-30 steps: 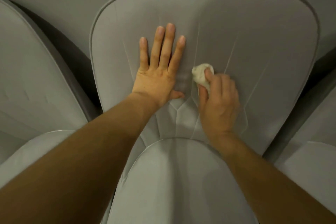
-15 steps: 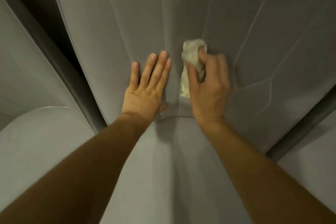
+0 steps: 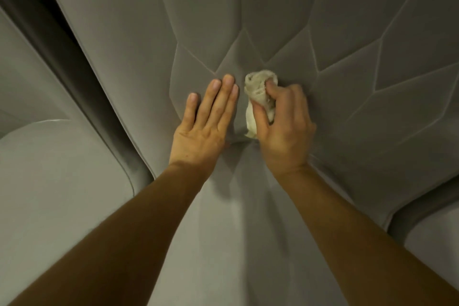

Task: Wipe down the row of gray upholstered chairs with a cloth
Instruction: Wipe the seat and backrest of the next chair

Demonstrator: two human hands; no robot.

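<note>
Cream cloth (image 3: 259,97), bunched, is pinched in the curled fingers of the right hand (image 3: 285,129) and pressed low on the gray backrest (image 3: 347,32), just above the seat (image 3: 236,231) crease. A second ago it rubbed mid-back, so the wipe has worked downward. The left hand (image 3: 206,129) lies flat beside it, fingers together, bracing; both forearms reach straight forward.

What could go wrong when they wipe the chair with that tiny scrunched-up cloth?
1. The cloth is bunched small in the right hand, so it may skip patches of the wide backrest.
2. It might slide over the stitched seams without cleaning inside them.
3. The left hand presses flat on the fabric and could leave smudges there.
</note>
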